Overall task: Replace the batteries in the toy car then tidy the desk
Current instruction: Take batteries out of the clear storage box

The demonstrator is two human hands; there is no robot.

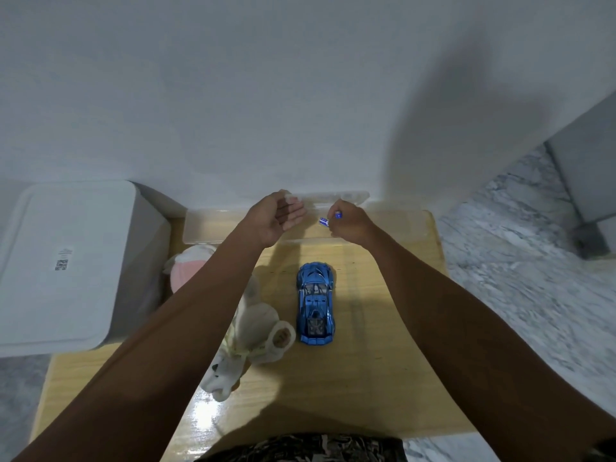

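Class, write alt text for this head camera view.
A right hand holds small blue batteries above a clear tray; the left hand is open beside it. A blue toy car and plush toy sit on the wooden desk.

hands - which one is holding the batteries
The right hand: its fingers pinch the small blue batteries above the clear tray. The left hand is open and empty.

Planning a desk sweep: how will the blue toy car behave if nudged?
The blue toy car sits upright on its wheels on the glossy wooden desk, so it probably rolls lengthwise. Sideways it likely skids. Its shiny shell looks rigid, perhaps slippery.
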